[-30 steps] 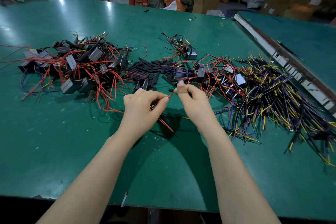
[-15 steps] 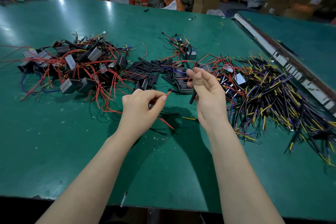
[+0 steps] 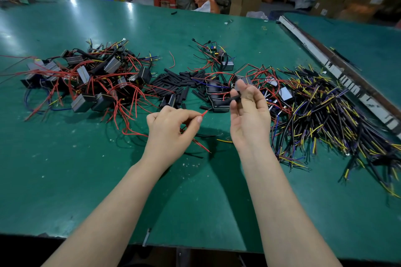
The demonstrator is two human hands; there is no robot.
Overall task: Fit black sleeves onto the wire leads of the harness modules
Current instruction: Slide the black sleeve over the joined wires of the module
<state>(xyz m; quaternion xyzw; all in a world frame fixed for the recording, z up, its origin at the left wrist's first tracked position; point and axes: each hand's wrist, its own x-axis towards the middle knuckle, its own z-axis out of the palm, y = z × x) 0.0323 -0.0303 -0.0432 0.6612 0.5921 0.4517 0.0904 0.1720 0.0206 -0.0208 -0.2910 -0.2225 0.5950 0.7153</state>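
**Sleeve in one hand, red lead in the other**

So here's my bench [image 3: 91, 175], green top, wires everywhere. My left hand [image 3: 171, 128] is curled up and pinching a red wire lead [image 3: 204, 113] between thumb and forefinger, with the stripped tip poking out toward the right. The rest of that lead trails back under my hand toward the near edge.

My right hand [image 3: 249, 112] is held palm-up just beside it, fingers loosely bent, and I've got one black sleeve [image 3: 235, 99] pinched between thumb and fingertips. The sleeve and the lead tip are close but apart, not touching.

Behind my hands, around the middle of the bench, sits the loose pile of black sleeves [image 3: 178, 84]. To its left, toward the left edge, there's a heap of harness modules [image 3: 86, 80], grey-black boxes tangled in red leads. A few more modules [image 3: 219, 95] lie right behind my right hand. Over toward the right edge is a big spread of black and yellow wires [image 3: 325, 115]. One small module [image 3: 225, 64] with a circuit board sits on its own further back.
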